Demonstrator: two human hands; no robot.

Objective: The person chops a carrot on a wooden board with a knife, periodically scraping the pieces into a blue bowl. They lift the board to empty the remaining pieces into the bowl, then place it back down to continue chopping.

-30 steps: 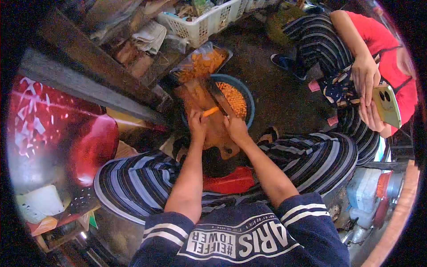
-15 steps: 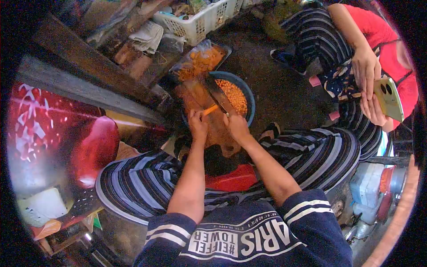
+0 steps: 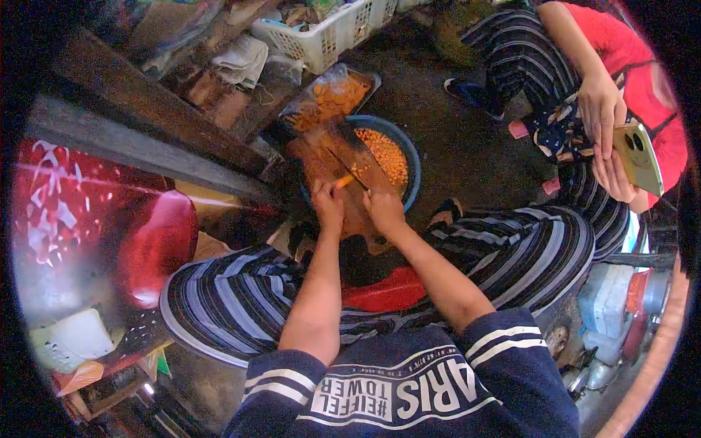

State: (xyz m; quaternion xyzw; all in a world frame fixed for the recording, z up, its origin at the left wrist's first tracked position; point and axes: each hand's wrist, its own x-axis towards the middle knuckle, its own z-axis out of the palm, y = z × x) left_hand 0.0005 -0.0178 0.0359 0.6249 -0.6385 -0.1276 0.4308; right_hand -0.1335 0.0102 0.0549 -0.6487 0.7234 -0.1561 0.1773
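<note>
On a wooden cutting board (image 3: pixel 314 155) my left hand (image 3: pixel 328 207) is closed around an orange carrot stick (image 3: pixel 345 180). Small cut pieces (image 3: pixel 359 169) lie just past the stick's end. My right hand (image 3: pixel 383 212) grips a knife (image 3: pixel 346 166), its thin blade angled across the board, close beside the carrot. The board rests over a blue basin (image 3: pixel 417 171), which holds many diced carrots (image 3: pixel 385 155) on its right side. Part of the basin is hidden under the board.
Behind the basin is a tray with orange pieces in clear plastic (image 3: pixel 334 96). Farther back stands a white crate (image 3: pixel 321 44). A wooden beam (image 3: pixel 161 146) runs along the left. At right, a person in a red top (image 3: pixel 621 44) holds a phone (image 3: pixel 638 160).
The knife blade has turned from showing its broad side to nearly edge-on and shifted left. Small cut pieces now show at the carrot's end. My right hand has moved slightly left.
</note>
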